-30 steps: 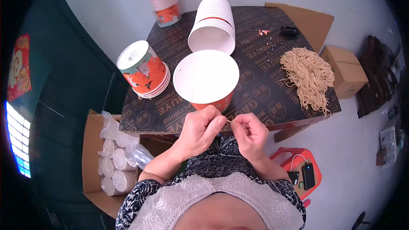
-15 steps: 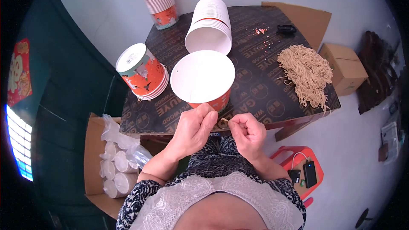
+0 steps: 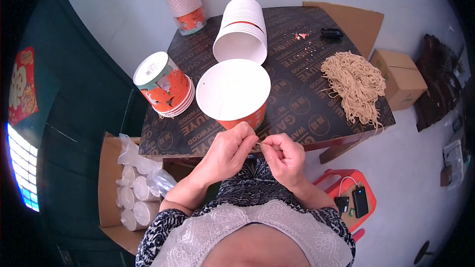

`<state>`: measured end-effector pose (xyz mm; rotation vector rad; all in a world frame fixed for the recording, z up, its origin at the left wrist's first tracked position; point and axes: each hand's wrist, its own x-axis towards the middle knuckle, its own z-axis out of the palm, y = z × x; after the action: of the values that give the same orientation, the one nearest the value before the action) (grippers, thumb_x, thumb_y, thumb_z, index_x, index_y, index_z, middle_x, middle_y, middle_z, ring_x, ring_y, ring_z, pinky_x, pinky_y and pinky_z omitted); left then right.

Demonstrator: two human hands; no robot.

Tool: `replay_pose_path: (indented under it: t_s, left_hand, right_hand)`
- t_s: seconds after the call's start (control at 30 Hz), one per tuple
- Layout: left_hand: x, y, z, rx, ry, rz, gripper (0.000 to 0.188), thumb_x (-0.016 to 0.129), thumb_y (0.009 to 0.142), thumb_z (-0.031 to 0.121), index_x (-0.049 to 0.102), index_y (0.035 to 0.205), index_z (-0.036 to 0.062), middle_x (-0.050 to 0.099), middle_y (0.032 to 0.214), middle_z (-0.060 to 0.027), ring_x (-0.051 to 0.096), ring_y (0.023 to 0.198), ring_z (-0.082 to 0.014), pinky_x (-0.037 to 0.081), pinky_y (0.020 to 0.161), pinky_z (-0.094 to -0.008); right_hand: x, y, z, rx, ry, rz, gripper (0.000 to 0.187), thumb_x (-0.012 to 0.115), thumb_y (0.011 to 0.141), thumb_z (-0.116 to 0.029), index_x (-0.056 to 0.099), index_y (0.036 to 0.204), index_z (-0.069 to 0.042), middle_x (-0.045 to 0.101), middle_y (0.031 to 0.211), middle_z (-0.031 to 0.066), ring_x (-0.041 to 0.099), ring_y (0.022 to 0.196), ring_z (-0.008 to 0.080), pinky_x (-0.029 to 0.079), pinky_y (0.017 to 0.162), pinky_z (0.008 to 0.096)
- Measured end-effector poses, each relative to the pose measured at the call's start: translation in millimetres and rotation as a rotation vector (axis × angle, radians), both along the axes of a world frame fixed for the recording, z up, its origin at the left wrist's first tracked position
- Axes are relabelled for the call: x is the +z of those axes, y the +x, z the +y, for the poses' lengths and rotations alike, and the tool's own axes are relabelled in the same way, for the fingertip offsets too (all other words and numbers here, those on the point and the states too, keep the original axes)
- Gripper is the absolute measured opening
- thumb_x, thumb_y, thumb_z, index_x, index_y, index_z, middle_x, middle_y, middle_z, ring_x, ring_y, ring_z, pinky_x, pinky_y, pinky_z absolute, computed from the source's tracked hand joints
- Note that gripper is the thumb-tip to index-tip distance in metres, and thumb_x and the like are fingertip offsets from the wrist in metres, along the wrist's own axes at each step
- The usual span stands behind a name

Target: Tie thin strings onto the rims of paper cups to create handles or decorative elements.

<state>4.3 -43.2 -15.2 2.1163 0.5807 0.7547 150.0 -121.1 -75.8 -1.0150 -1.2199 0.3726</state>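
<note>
Just in front of the table's near edge, my left hand [image 3: 228, 151] and my right hand [image 3: 284, 158] are close together, both with fingers pinched. Between their fingertips shows a short bit of beige cord [image 3: 258, 143]; the rest of it is hidden in the fingers. Directly beyond my left hand stands an orange paper bucket [image 3: 242, 120], its wide white mouth tilted up toward me. A small dark hole shows near its rim on the left. A loose heap of similar beige cord [image 3: 354, 88] lies at the table's right.
Upside-down stacked buckets [image 3: 166, 86] stand left on the dark table [image 3: 297, 133]. Behind lie nested white buckets [image 3: 242, 29], with a tall stack [image 3: 180, 0] farther back. A black object [image 3: 332, 33] sits near scattered bits. An open carton [image 3: 110, 188] and red stool [image 3: 368, 200] flank me.
My right hand has moved slightly left, closer to my left hand, so less of the cord shows between the fingertips. The view has shifted a little.
</note>
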Motion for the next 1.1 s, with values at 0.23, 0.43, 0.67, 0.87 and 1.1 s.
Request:
replay_pose_path:
  t_s: [0.23,0.43,0.67,0.87,1.1]
  left_hand:
    - [3,-5,0,-0.021,0.028,0.086,0.004,0.053,0.095,0.003,0.053,0.090,0.0009,0.054,0.079,-0.0060,0.050,0.071,-0.0144,0.044,0.065,-0.0285]
    - [0,2,-5,0.249,0.291,-0.140,0.014,0.063,0.086,-0.004,0.054,0.096,0.0006,0.059,0.077,-0.0123,0.060,0.067,-0.0299,0.047,0.060,-0.0356]
    - [18,13,16,0.275,0.794,0.186,0.031,0.072,0.076,0.002,0.060,0.105,0.0039,0.064,0.101,-0.0093,0.060,0.107,-0.0288,0.026,0.112,-0.0551]
    - [18,-22,31,0.176,0.664,0.254,0.013,0.065,0.080,0.000,0.064,0.091,0.0066,0.063,0.083,-0.0058,0.063,0.094,-0.0239,0.018,0.114,-0.0607]
    - [27,-44,18,0.167,0.567,0.258,0.022,0.072,0.074,0.002,0.066,0.095,0.0061,0.065,0.091,-0.0069,0.063,0.100,-0.0252,0.020,0.114,-0.0603]
  right_hand:
    - [-3,2,1,0.043,-0.040,-0.011,0.007,0.066,0.087,0.003,0.060,0.089,0.001,0.053,0.058,-0.0031,0.043,0.048,0.0005,0.034,0.045,0.0196]
    - [4,-1,-3,0.027,-0.088,0.150,0.004,0.065,0.088,0.004,0.062,0.087,0.001,0.049,0.064,-0.0093,0.036,0.055,-0.0025,0.027,0.048,0.0167]
    - [-7,15,6,-0.004,-0.039,0.232,0.004,0.062,0.093,-0.001,0.061,0.090,0.001,0.050,0.066,-0.0098,0.038,0.057,-0.0038,0.029,0.049,0.0152]
    - [-10,18,15,0.024,-0.058,0.342,0.006,0.062,0.095,-0.004,0.061,0.090,0.000,0.047,0.066,-0.0106,0.036,0.057,-0.0034,0.026,0.049,0.0162]
    - [-9,7,22,0.097,-0.123,0.347,0.006,0.061,0.094,-0.001,0.061,0.088,0.000,0.049,0.070,-0.0100,0.037,0.059,-0.0037,0.026,0.051,0.0157]
